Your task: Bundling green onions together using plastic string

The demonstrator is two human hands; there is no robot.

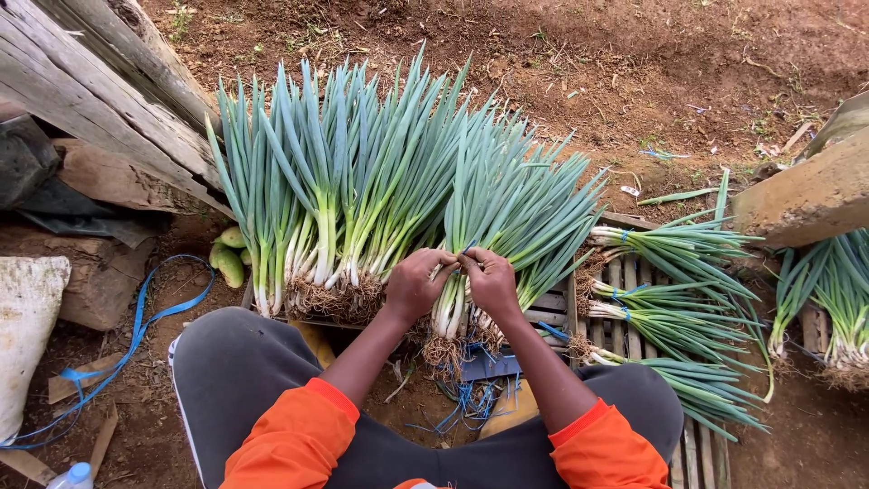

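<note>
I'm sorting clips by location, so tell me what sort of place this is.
Probably an outdoor farm plot: bare dirt ground, heaps of fresh green onions with roots on, tied bunches laid on a wooden pallet, both hands on one bunch.

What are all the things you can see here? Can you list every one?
Green onions: big heap, green tops and white stems, leaning ahead.
Bundle: one, green, under both hands.
Tied bundles: about four, green with blue ties, on the crate at right.
Crate: one, wooden slats, under the bundles.
Strap: one, blue, on the soil at left.
Strings: several, blue, between the knees.
Planks: grey wood, top left.
Sack: one, white, far left.
Bottle: one, clear with blue cap, bottom left.
Left hand: on the bundle.
Right hand: on the bundle.
</note>
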